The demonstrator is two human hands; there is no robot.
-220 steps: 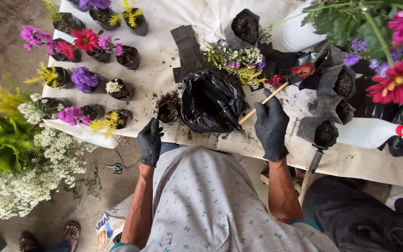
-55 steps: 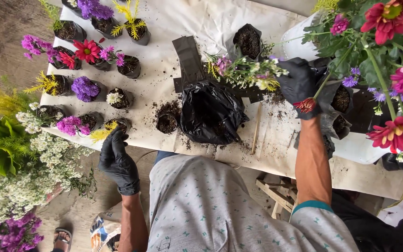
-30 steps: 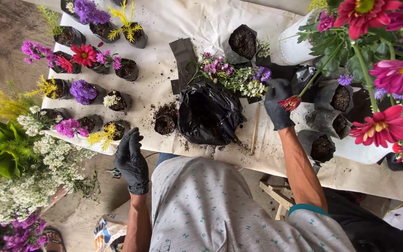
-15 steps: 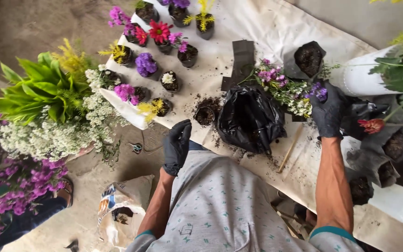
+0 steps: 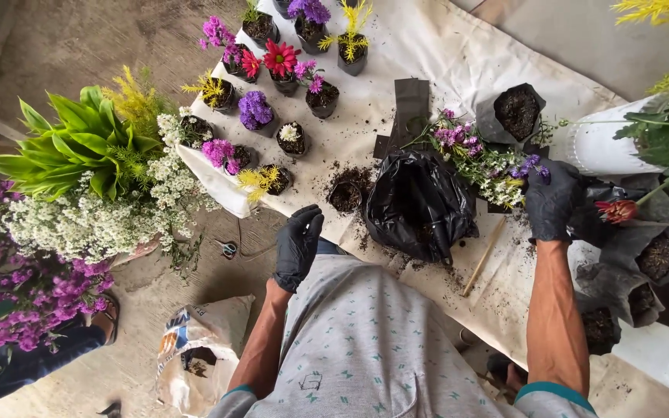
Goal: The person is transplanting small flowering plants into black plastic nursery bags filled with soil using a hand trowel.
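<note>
Right hand point(image 5: 553, 203), black-gloved, right of centre: fingers curled around a black pot point(image 5: 591, 217) holding a red flower point(image 5: 615, 210). Left hand point(image 5: 297, 246), gloved, lower centre, fingers loosely spread, holding nothing, just below a small soil pot point(image 5: 345, 195). Black bag point(image 5: 418, 205) lies between the hands on the white cloth point(image 5: 458, 54).

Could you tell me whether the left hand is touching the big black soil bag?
Apart. The head view shows the left hand hanging clear of the soil bag, with white cloth between them.
</note>
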